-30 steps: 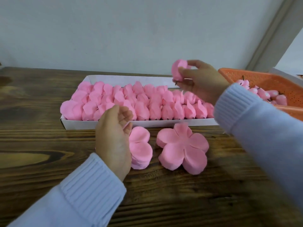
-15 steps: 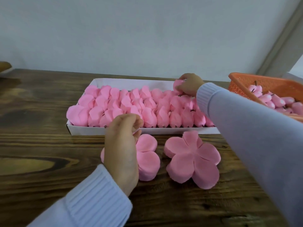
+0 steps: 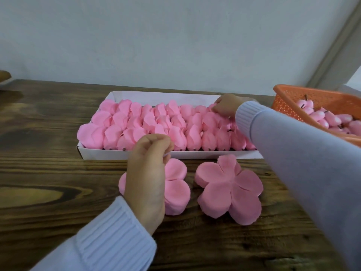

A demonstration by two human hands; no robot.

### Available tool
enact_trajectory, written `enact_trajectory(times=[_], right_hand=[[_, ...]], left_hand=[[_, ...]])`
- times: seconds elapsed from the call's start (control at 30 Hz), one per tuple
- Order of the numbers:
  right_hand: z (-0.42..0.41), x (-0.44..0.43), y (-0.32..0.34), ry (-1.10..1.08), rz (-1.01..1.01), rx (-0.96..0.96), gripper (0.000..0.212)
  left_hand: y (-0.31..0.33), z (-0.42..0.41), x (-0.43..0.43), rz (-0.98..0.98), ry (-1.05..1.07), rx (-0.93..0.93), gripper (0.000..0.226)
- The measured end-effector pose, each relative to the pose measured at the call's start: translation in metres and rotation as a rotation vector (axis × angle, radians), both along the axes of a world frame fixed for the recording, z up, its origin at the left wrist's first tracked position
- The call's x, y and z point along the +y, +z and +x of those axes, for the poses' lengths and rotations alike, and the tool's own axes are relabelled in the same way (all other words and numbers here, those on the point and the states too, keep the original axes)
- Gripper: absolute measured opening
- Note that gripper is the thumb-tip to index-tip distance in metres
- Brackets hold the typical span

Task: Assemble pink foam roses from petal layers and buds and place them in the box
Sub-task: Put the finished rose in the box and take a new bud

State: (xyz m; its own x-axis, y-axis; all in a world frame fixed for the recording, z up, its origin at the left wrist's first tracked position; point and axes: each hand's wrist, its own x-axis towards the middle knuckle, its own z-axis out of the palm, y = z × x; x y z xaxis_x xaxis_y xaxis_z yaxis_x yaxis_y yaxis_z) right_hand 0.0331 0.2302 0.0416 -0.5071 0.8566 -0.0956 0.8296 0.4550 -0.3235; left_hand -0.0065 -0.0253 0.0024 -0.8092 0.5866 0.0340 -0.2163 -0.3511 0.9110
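Observation:
A white box [image 3: 136, 155] at the back of the wooden table holds rows of finished pink foam roses [image 3: 156, 122]. My right hand [image 3: 226, 104] reaches to the box's far right corner, its fingers closed on a rose [image 3: 212, 109] set against the back row. In front of the box lie a small stack of petal layers [image 3: 175, 184] and a larger five-petal stack [image 3: 230, 188]. Over the small stack my left hand [image 3: 148, 173] hovers with fingertips pinched; a thin petal edge shows under them.
An orange plastic basket [image 3: 289, 102] with several pink buds [image 3: 320, 118] stands at the right edge, behind my right sleeve. A pale wall runs behind the table [image 3: 48, 173]. Something brown shows at the far left edge [image 3: 4, 75].
My right hand carried the rose from above the box down into its far right corner. My left hand's fingers closed into a pinch over the small petal stack.

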Motion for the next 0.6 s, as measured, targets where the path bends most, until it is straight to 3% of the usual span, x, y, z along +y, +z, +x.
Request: enact_trajectory(times=[0.17,0.3,0.37,0.43,0.6], right_hand=[[-0.003,0.014,-0.004,0.008,-0.085,0.079,0.009],[-0.006,0.015,-0.004,0.081,-0.025,-0.046,0.009],[-0.007,0.011,-0.002,0.139,0.064,-0.089,0.024],[-0.003,0.013,0.006,0.122,0.182,-0.011,0.033],[0.037,0.025,0.046,0.031,0.375,0.251,0.032]], left_hand=[[-0.001,-0.001,0.001,-0.032,-0.021,0.023,0.032],[-0.001,-0.002,0.000,-0.051,-0.043,0.020,0.015],[-0.003,-0.002,0.000,-0.059,-0.054,0.034,0.014],[-0.003,-0.003,0.000,-0.057,-0.058,0.036,0.014],[-0.004,-0.005,0.001,-0.045,-0.078,0.036,0.015]])
